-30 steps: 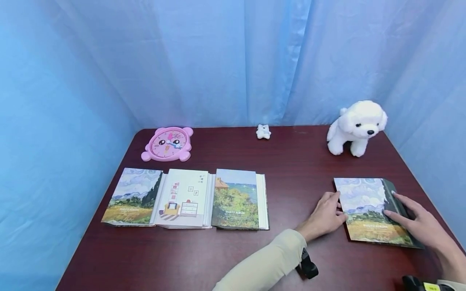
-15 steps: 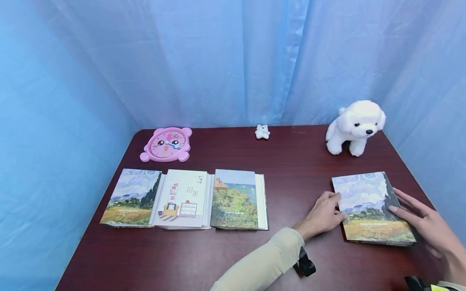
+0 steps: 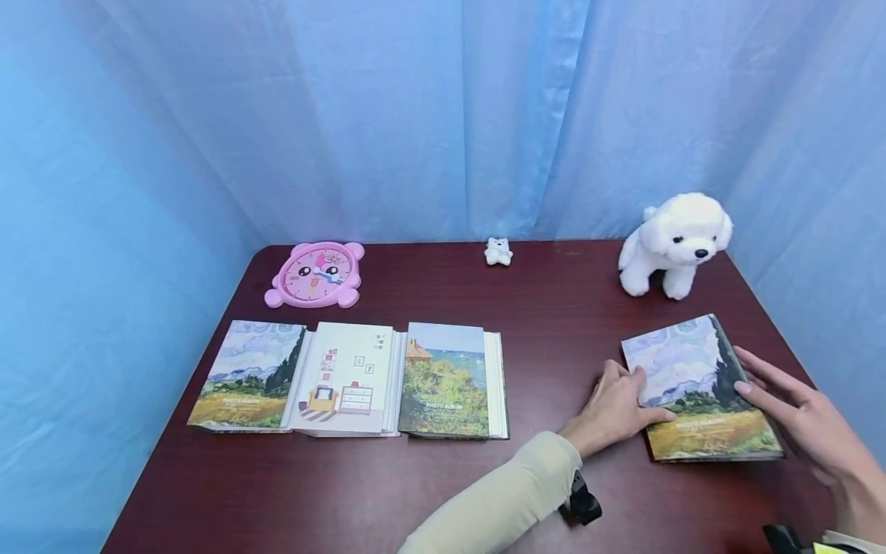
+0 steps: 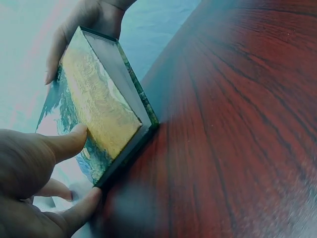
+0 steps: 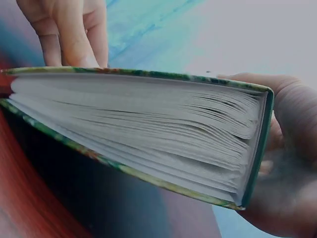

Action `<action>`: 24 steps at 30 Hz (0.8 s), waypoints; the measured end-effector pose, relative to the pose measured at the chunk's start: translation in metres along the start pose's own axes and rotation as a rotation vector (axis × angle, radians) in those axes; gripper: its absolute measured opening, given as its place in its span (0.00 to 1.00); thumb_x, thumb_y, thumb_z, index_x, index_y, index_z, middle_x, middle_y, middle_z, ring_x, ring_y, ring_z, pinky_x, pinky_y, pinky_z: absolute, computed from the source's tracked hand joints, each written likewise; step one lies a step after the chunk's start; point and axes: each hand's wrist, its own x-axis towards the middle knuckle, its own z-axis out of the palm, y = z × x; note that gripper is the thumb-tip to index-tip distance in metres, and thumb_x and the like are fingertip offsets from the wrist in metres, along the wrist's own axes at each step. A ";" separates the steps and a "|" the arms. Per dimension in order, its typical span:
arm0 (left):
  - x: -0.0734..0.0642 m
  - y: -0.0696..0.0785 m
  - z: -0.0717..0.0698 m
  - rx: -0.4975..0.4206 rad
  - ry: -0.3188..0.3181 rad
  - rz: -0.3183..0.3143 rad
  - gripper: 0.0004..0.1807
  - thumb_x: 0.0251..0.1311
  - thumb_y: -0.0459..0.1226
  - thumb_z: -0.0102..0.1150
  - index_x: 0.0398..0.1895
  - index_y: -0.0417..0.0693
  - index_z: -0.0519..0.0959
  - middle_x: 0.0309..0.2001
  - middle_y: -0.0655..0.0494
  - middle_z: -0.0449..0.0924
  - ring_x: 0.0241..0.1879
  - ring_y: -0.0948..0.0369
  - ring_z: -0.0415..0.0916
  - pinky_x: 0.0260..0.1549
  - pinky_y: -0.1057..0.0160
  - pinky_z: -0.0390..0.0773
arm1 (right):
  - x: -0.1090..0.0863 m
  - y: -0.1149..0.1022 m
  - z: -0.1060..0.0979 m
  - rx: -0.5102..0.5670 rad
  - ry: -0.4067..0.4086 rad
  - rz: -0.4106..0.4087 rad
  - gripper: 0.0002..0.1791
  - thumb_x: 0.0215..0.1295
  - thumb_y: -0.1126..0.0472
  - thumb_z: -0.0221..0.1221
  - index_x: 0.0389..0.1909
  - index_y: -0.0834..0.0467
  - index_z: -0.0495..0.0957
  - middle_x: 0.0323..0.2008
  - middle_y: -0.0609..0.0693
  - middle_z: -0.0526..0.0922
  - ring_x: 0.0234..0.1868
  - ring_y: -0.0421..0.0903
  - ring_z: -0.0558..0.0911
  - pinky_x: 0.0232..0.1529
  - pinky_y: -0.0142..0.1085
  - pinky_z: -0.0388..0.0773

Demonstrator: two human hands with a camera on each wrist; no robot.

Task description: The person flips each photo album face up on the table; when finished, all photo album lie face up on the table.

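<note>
A photo album [image 3: 692, 377] with a painted wheat-field cover is at the right of the table, its spine side tipped up. My right hand [image 3: 806, 419] grips the spine, thumb on the front cover and fingers reaching beneath. At the opposite edge, my left hand [image 3: 612, 408] pinches the album, thumb over the cover. The left wrist view has that thumb [image 4: 69, 144] on the yellow field, with a fingertip low at the edge. In the right wrist view, the page block [image 5: 148, 124] shows between both covers, and the lower cover slants up from the table.
Three more albums lie in a row at left: a wheat-field one [image 3: 245, 377], a white one [image 3: 346, 377] and a garden one [image 3: 443, 377]. Behind are a pink clock [image 3: 314, 275], a small white bear figure [image 3: 498, 251] and a white plush dog [image 3: 674, 246]. Blue curtains surround the table.
The album's spine side has come up off the table and the album has turned and shifted slightly left. My right hand has moved round the spine; my left thumb has slid further onto the cover.
</note>
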 end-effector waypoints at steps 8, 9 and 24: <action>0.000 -0.002 -0.003 0.015 -0.019 -0.011 0.24 0.52 0.65 0.59 0.28 0.57 0.69 0.33 0.63 0.69 0.42 0.68 0.61 0.39 0.79 0.66 | -0.002 -0.019 0.008 -0.078 0.051 -0.004 0.35 0.72 0.47 0.49 0.74 0.36 0.45 0.71 0.26 0.40 0.76 0.47 0.37 0.69 0.22 0.50; 0.000 -0.003 -0.003 0.013 -0.019 -0.012 0.24 0.52 0.65 0.59 0.29 0.58 0.70 0.34 0.63 0.70 0.42 0.68 0.61 0.39 0.79 0.66 | -0.002 -0.021 0.010 -0.078 0.053 -0.003 0.35 0.72 0.46 0.49 0.75 0.36 0.45 0.72 0.28 0.39 0.76 0.53 0.37 0.73 0.33 0.46; -0.003 -0.015 -0.011 -0.166 -0.115 -0.071 0.40 0.52 0.62 0.61 0.69 0.64 0.64 0.58 0.60 0.64 0.53 0.74 0.64 0.48 0.80 0.68 | -0.004 -0.048 0.012 -0.160 0.108 -0.138 0.32 0.71 0.51 0.53 0.73 0.46 0.56 0.71 0.28 0.50 0.60 0.13 0.51 0.50 0.05 0.51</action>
